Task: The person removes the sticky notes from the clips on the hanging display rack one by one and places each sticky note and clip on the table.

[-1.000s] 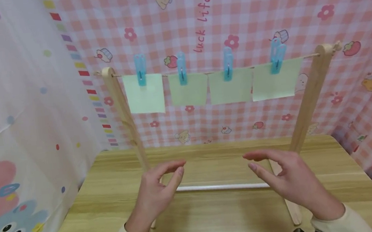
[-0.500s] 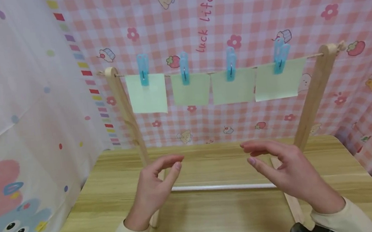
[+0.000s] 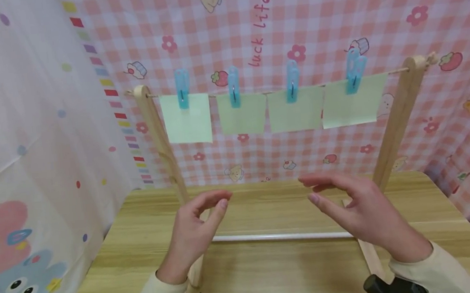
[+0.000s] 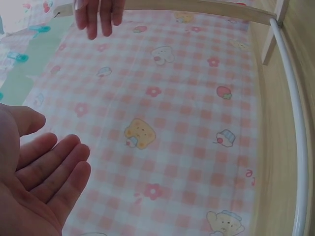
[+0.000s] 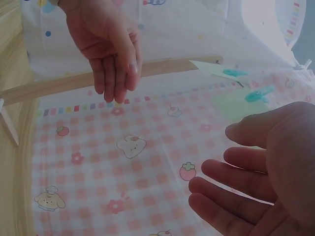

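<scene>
My left hand hovers over the table with its fingers loosely bent and nothing in them. Facing it, my right hand is held the same way, palm inward and holding nothing. Both are in front of a wooden stand, near its left post and right post. Between the posts runs a string, on which several pale green paper notes hang in a row. Each note is held by a blue clothespin. In the left wrist view the palm and spread fingers show no object.
A white rod joins the stand's two sides low down, just beyond the hands. The wood-grain table spreads beneath. Behind hangs a pink checked cloth, and a white printed cloth hangs at the left.
Both hands have risen slightly, the right one a little more toward the middle. The scene has shifted slightly right in the head view. The notes and clothespins hang as before.
</scene>
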`<state>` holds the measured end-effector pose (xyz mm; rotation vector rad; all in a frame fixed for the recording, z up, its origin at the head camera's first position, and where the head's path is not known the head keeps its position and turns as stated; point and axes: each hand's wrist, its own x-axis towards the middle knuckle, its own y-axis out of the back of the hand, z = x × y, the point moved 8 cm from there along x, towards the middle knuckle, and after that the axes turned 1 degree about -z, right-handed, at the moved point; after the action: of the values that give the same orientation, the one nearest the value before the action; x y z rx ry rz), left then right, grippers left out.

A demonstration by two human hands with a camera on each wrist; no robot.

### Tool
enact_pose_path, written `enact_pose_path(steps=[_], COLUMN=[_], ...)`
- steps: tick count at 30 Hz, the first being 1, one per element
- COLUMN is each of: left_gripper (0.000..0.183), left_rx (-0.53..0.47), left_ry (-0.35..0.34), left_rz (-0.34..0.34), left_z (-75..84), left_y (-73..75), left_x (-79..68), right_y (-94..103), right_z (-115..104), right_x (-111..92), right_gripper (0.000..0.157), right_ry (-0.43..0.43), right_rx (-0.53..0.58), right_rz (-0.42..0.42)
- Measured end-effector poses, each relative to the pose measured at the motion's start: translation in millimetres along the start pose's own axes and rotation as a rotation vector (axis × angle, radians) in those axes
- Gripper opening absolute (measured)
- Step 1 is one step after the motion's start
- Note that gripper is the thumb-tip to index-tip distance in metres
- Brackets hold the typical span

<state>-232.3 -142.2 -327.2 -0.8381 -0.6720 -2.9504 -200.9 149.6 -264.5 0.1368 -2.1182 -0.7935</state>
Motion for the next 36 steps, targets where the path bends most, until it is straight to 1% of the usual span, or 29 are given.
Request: enact_pose_path(steps=[4, 7, 13, 21, 25, 28, 31, 36], left_gripper=[0.018, 0.018, 0.018, 0.015, 0.015, 0.015, 0.015, 0.016], left_rx=[0.001, -0.003, -0.035, -0.063, -0.058, -0.074, -0.100, -0.108], left_ry=[0.033, 0.054, 0.069, 0.083, 0.061, 0.040, 0.040, 0.055], left_rz=[-0.023, -0.026, -0.005, 0.030, 0.043, 0.062, 0.079, 0.085], left_z=[-3.7, -5.2, -5.7, -5.6, -3.4, -1.2, -0.3, 0.1], left_y=[-2.2, -2.9, -2.1, 0.4, 3.5, 7.2, 10.7, 13.4], left_x=[2.4, 3.6, 8.5, 11.2, 11.2, 13.5, 16.4, 20.2], right_y=[-0.5, -1.2, -4.0, -8.3, -9.8, -10.0, -9.9, -7.3], right_z=[-1.2, -2.0, -2.0, -2.2, -2.6, -4.0, -7.1, -14.1], right_x=[3.8, 6.7, 13.9, 18.2, 19.1, 21.3, 25.3, 32.8], right_gripper=[0.043, 0.043, 0.042, 0.038, 0.037, 0.035, 0.034, 0.035], right_ry=[-0.017, -0.019, 0.006, -0.003, -0.030, -0.037, -0.018, 0.059], right_rx=[0.014, 0.029, 0.058, 0.065, 0.054, 0.046, 0.042, 0.065], right_rz=[-0.017, -0.025, -0.040, -0.066, -0.077, -0.082, -0.081, -0.057])
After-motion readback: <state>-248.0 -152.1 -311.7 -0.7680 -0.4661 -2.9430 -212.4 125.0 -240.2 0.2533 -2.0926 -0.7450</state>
